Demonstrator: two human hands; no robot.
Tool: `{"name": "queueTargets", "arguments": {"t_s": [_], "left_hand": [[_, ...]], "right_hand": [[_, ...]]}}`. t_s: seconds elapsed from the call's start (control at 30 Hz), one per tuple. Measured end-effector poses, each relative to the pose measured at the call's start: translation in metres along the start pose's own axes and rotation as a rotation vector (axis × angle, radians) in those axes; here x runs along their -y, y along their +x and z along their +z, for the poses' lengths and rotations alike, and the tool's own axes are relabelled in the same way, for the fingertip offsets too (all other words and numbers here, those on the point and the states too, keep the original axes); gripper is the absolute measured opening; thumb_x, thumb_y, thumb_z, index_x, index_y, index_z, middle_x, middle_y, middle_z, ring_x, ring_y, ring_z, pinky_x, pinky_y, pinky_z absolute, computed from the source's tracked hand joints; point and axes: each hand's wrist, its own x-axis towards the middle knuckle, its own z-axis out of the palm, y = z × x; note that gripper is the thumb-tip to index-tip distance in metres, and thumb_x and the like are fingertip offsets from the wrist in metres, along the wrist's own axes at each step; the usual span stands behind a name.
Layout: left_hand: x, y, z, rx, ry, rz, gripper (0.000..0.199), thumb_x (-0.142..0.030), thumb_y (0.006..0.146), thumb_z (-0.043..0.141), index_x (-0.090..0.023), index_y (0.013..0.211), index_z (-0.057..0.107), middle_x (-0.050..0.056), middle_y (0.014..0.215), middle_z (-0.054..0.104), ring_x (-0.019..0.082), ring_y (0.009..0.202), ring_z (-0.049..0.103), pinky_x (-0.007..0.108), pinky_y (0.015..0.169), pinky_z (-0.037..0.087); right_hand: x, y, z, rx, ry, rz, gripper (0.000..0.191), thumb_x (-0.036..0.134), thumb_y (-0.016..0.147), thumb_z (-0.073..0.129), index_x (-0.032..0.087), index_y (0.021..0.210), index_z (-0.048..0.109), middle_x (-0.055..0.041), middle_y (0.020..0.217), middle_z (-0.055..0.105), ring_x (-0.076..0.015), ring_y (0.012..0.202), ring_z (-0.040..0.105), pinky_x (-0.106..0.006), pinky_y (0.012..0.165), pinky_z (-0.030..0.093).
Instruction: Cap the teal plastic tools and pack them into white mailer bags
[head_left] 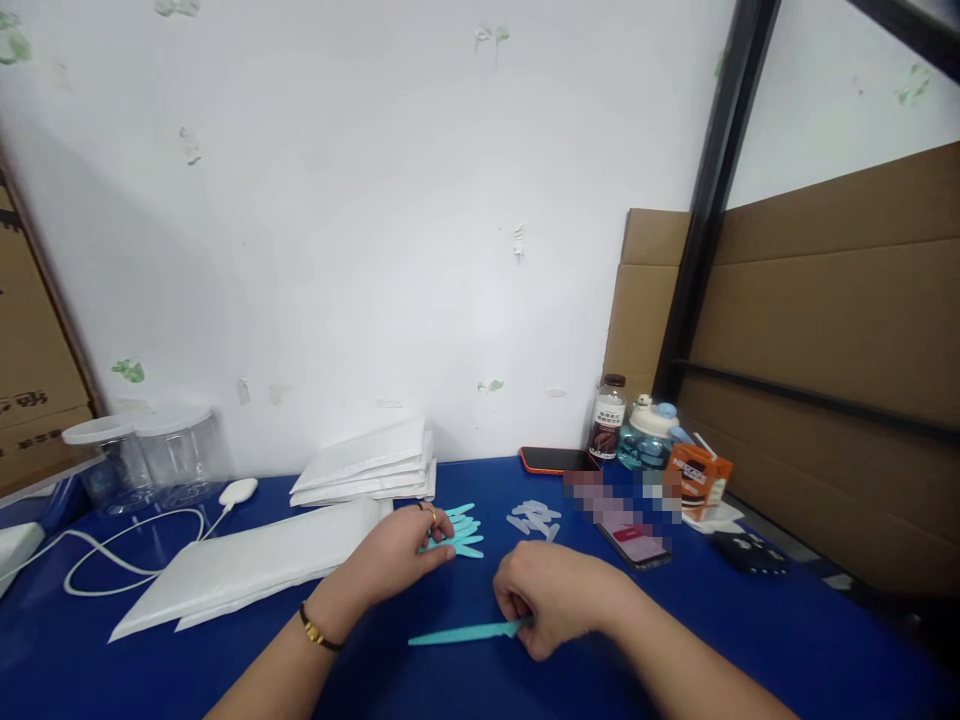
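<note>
My right hand is closed around the end of a long thin teal strip, which points left just above or on the blue table. My left hand lies over several teal pointed pieces fanned out on the table; its fingers are curled with the thumb toward them, and whether it grips any is hidden. Beyond my right hand sits a small pile of whitish translucent pieces.
White padded envelopes lie at the left, with a stack behind. Clear jars and a white cable are further left. Two phones, a bottle, a blue cup and an orange carton are at the right.
</note>
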Motion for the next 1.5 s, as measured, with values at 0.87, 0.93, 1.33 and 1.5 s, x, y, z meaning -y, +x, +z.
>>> {"name": "queueTargets", "arguments": {"t_s": [0.87,0.93,1.33,1.5], "left_hand": [[-0.008,-0.005,0.009,0.214,-0.272,0.04,0.02,-0.029,0.085,0.032,-0.02,0.079,0.048,-0.001,0.077,0.059,0.01,0.065,0.056,0.021,0.059,0.038],[-0.009,-0.005,0.013,0.252,-0.386,0.02,0.021,-0.033,0.088,0.029,-0.02,0.083,0.045,-0.001,0.08,0.06,0.01,0.063,0.056,0.021,0.059,0.04],[-0.017,0.002,0.018,0.13,-0.304,0.047,0.042,-0.045,0.089,0.029,-0.021,0.087,0.063,0.001,0.079,0.06,0.015,0.073,0.052,0.024,0.069,0.039],[-0.01,0.005,0.022,0.055,-0.269,0.014,0.034,-0.045,0.085,0.038,-0.02,0.085,0.061,0.001,0.086,0.061,0.016,0.078,0.052,0.024,0.07,0.038]], "right_hand": [[-0.103,-0.019,-0.015,-0.34,0.081,0.435,0.015,0.018,0.073,0.055,0.016,0.081,0.068,-0.0041,0.075,0.068,-0.0133,0.065,0.058,-0.02,0.055,0.037],[-0.1,-0.019,-0.015,-0.365,0.093,0.402,0.018,0.016,0.072,0.054,0.018,0.084,0.067,-0.0032,0.077,0.067,-0.0134,0.066,0.058,-0.02,0.056,0.037],[-0.07,0.017,0.006,-0.442,-0.107,0.274,0.01,0.023,0.075,0.058,0.018,0.08,0.064,-0.0036,0.085,0.057,-0.0136,0.071,0.053,-0.024,0.065,0.035],[-0.065,0.022,0.007,-0.422,-0.215,0.276,0.006,0.015,0.073,0.055,0.016,0.073,0.06,-0.0032,0.082,0.056,-0.0138,0.073,0.051,-0.026,0.07,0.031]]}}
